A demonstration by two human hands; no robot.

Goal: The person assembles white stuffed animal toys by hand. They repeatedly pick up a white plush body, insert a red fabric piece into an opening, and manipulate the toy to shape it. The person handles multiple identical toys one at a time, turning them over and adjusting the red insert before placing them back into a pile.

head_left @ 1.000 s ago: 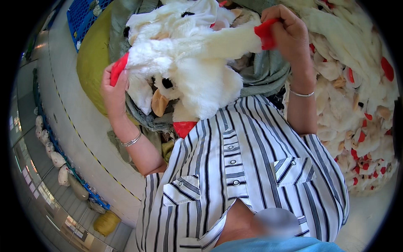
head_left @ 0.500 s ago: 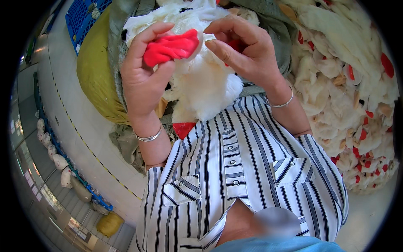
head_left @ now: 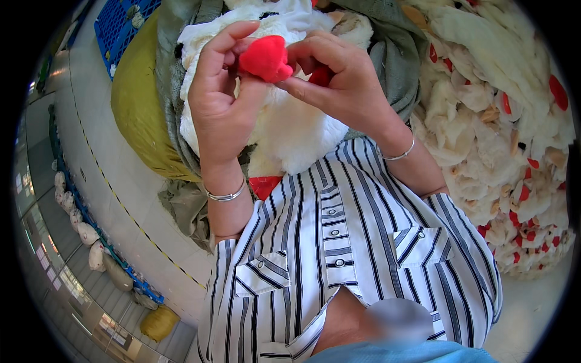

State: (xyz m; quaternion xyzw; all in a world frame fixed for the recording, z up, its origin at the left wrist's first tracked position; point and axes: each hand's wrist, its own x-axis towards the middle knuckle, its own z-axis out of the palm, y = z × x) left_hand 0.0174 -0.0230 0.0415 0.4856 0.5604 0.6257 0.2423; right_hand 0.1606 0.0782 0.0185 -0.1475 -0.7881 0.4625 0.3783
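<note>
A small red fabric piece is held between my two hands, bunched into a rounded shape. My left hand is closed on its left side, thumb below and fingers behind. The fingertips of my right hand pinch its right edge. More red fabric shows within the curled fingers of my right hand. Beneath both hands, white plush fabric with black spots lies heaped against my striped shirt. A red patch shows at its lower edge.
Dark green sacking surrounds the plush, with a full olive-yellow sack to the left. At right rises a large pile of cream plush pieces with red parts. A blue plastic crate stands far left.
The red piece has turned from a flattened, wrinkled strip into a rounder bunch. My hands have come together, and the right fingers now pinch its edge.
</note>
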